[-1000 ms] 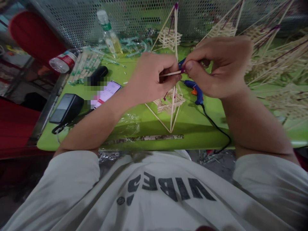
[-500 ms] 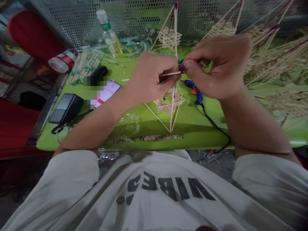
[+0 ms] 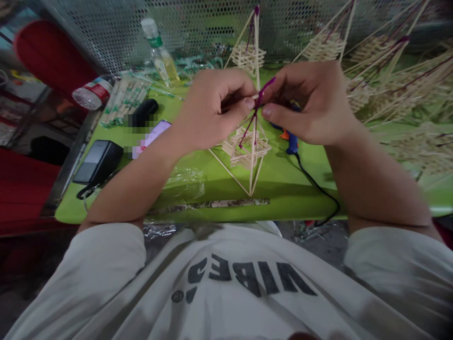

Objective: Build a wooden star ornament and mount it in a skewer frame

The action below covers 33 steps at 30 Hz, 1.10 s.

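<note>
At the middle of the green table, a small frame of thin wooden sticks (image 3: 251, 174) stands with stacked stick layers inside it. Purple string (image 3: 255, 113) is bound around its upper joint and hangs into the layers. Thumb and fingertips of my left hand (image 3: 219, 111) are closed at this joint, pinching a pale stick end. My right hand (image 3: 307, 104) is just to the right, its curled fingers on the upper strand of the purple string; its thumb sits slightly apart from the index finger. Behind that hand lies a blue glue gun (image 3: 292, 141), partly hidden.
Finished stick frames (image 3: 249, 56) stand at the back and crowd the right side. A bottle of yellow liquid (image 3: 164, 61), wrapped stick bundles (image 3: 123, 99), a phone (image 3: 155, 132) and a black box (image 3: 99, 160) are on the left. The glue gun's cable (image 3: 318, 182) loops to the table's front edge.
My left fingers have turned upward onto the joint. My right hand has shifted slightly left, and the purple string now shows between my hands. The bound joint is more exposed.
</note>
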Tool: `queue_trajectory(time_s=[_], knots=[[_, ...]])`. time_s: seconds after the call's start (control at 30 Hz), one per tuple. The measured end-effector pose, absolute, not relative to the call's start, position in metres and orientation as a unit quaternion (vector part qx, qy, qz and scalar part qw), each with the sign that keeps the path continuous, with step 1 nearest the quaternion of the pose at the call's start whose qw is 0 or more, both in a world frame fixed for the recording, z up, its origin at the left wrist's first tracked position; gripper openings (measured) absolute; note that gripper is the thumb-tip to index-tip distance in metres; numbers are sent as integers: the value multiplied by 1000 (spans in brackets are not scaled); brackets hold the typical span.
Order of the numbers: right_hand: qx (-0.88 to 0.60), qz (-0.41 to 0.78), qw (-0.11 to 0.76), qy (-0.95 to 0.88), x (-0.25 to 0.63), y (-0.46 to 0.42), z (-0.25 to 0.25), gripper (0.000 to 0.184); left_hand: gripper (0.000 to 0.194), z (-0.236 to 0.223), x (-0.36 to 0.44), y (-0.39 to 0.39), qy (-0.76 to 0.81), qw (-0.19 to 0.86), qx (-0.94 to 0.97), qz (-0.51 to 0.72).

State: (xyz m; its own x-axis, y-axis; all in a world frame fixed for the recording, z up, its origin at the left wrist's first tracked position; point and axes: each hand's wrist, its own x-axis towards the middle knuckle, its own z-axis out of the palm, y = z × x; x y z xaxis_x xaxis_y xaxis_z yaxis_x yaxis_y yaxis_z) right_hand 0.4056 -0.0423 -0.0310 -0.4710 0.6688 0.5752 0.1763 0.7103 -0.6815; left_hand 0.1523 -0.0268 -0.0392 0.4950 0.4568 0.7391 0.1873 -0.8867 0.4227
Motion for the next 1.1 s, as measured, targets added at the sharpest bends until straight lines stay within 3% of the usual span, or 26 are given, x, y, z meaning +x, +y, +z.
queue_trajectory(time_s=[0.23, 0.33, 0.5, 0.63, 0.8, 1.1], knots=[[-293, 231, 467, -802, 393, -53, -36, 45, 56, -46, 157, -27, 180, 206, 826, 493], [-307, 208, 462, -806, 391, -55, -37, 52, 57, -49, 158, -25, 146, 178, 820, 524], [-337, 188, 461, -799, 389, -59, -36, 59, 80, -54, 159, -18, 176, 104, 823, 530], [-350, 182, 454, -799, 389, -60, -37, 62, 74, -54, 160, -19, 156, 94, 824, 537], [-343, 172, 466, -798, 389, -57, -39, 67, 90, -52, 163, -25, 171, 87, 824, 533], [-343, 174, 460, -800, 386, -57, -38, 71, 94, -53, 164, -30, 200, 75, 821, 530]])
